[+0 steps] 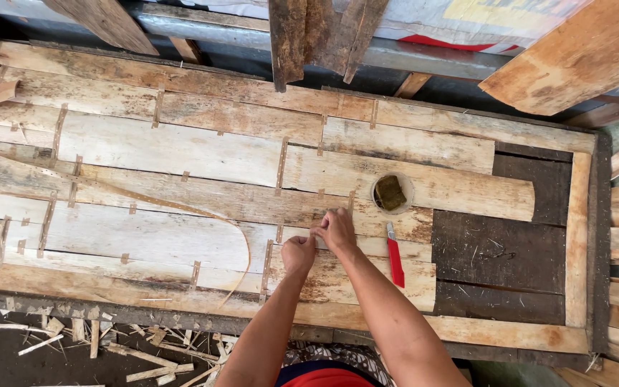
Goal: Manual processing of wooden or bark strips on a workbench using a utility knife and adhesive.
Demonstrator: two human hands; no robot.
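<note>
My left hand and my right hand meet over pale veneer sheets laid edge to edge on a long wooden table. Both hands pinch something small at a seam between two sheets; it looks like a short strip of brown tape, though it is too small to be sure. Similar brown tape pieces bridge many seams. A red utility knife lies just right of my right forearm. Beyond it stands a small round cup with a dark sponge inside.
A long thin curl of veneer trim arcs across the sheets to the left. Dark bare tabletop shows at the right. Wood scraps litter the floor below the front edge. Boards lean at the back.
</note>
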